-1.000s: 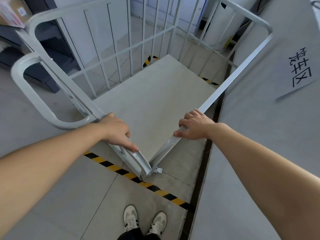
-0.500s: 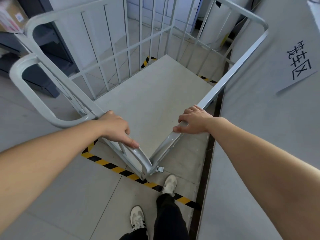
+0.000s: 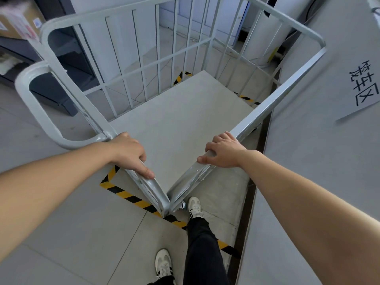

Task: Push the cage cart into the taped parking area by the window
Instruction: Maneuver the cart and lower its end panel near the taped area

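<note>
Left hand (image 3: 131, 155) and right hand (image 3: 223, 151) each clamped on a top rail of the cage cart (image 3: 181, 124), either side of its near corner. Cart ahead of the grip, mostly inside the striped floor tape (image 3: 131, 197). Judged stiff steel, empty, rolls lightly; rails suit pushing.

Both arms outstretched, hands (image 3: 131, 153) (image 3: 223, 151) clenched.

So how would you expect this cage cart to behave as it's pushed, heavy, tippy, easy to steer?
Probably light to push: the cage cart has an empty deck and thin barred sides. It seems unlikely to tip, since the deck is broad and low. Steering may be awkward, because the left hand and right hand grip rails meeting at one corner, close beside the wall.
</note>
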